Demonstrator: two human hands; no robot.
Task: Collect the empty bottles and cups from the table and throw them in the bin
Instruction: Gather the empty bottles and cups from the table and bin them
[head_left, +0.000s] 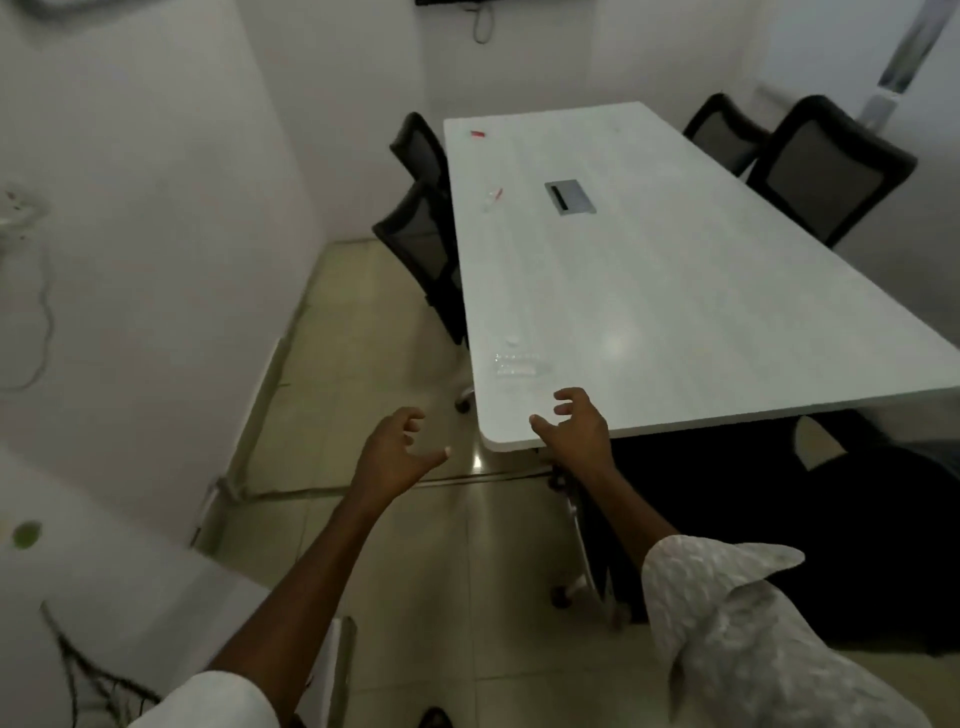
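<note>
both hands (397, 449) (574, 428) empty; clear ribbed bottle (517, 365) lies flat.

Both arms out fwd; left hand (397, 449) & right hand (574, 428) empty, fingers (563, 397) spread, curled.

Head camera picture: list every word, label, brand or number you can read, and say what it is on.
No text can be read.
Clear bottle lying near the table corner: no label legible.
Red-marked bottle farther along: red mark too small and blurred.
Red scrap at the far end: blurred, no print discernible.
Grey cable hatch: no markings.
</note>
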